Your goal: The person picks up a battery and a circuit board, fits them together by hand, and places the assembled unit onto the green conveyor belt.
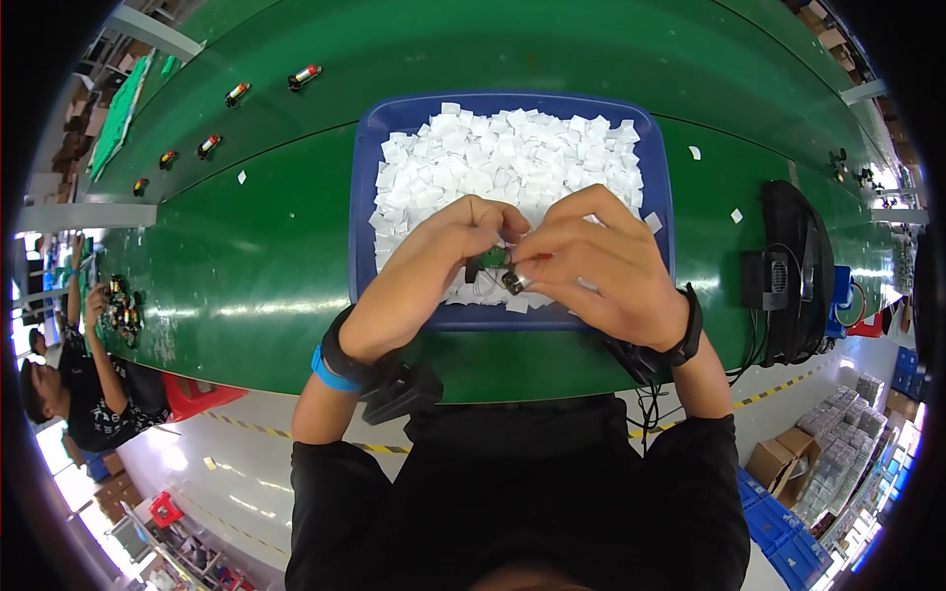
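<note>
head view: i see a person in black at a green table (256, 246), bent over a blue tray (512, 321).
blue tray: heaped with small white slips (493, 163), mostly squarish, and both hands are over its near half.
small wired part: held above the slips, within the near half of the blue tray; it shows a green board (493, 259), a dark round end with a silvery body (514, 283), and thin wires.
left hand (434, 251): thumb and fingers pressed together, pinching the green board side of the part; the exact contact is hidden from me.
right hand (606, 261): thumb and forefinger drawn together, pinching the part by its silvery body; the other fingers curl alongside.
wrists: a blue band (333, 369) on the left, a black strap (693, 327) on the right, both on the near side of the blue tray.
left of the blue tray: five small red-and-dark assemblies (305, 77) spread toward the far left; well apart, a co-worker's hand (96, 303) is beside a dark cluster of parts (122, 311).
right of the blue tray: two loose white scraps (736, 215), then a black box (763, 279) just beside a black bag (800, 266).
</note>
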Motion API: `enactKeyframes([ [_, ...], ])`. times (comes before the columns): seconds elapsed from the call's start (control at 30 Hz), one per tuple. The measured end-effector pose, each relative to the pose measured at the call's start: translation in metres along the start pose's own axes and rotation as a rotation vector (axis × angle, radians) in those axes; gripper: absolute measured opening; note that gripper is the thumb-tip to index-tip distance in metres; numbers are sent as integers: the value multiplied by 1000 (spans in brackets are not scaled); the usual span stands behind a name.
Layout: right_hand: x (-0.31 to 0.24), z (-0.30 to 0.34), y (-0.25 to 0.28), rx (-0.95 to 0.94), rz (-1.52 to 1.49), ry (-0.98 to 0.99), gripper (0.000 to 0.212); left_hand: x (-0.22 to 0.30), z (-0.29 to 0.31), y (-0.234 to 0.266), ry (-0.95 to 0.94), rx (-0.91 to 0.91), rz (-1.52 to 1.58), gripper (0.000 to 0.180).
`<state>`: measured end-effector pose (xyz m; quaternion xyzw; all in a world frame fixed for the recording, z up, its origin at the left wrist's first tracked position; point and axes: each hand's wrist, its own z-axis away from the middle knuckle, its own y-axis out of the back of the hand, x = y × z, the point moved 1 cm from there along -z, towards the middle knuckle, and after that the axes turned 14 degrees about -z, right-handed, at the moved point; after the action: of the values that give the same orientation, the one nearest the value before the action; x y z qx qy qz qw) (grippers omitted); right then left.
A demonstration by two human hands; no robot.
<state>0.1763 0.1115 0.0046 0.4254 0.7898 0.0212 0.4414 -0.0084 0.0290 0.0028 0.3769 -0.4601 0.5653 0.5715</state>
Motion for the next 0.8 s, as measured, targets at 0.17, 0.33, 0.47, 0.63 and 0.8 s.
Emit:
enactKeyframes([
  [0.17, -3, 0, 0, 52, 102, 74, 21, 3, 0, 2, -14, 21, 31, 23],
  [0.33, -4, 1, 3, 138, 32, -17, 24, 5, 6, 6, -97, 60, -197, 24],
  [0.47, -2, 2, 1, 108, 91, 24, 28, -3, 7, 5, -50, -35, -178, 26],
  [0.63, 0, 3, 1, 86, 236, 85, 28, -2, 7, -1, -133, 31, -269, 30],
  [0.8, 4, 3, 2, 74, 280, 139, 29, 3, 7, -5, -154, -6, -254, 34],
])
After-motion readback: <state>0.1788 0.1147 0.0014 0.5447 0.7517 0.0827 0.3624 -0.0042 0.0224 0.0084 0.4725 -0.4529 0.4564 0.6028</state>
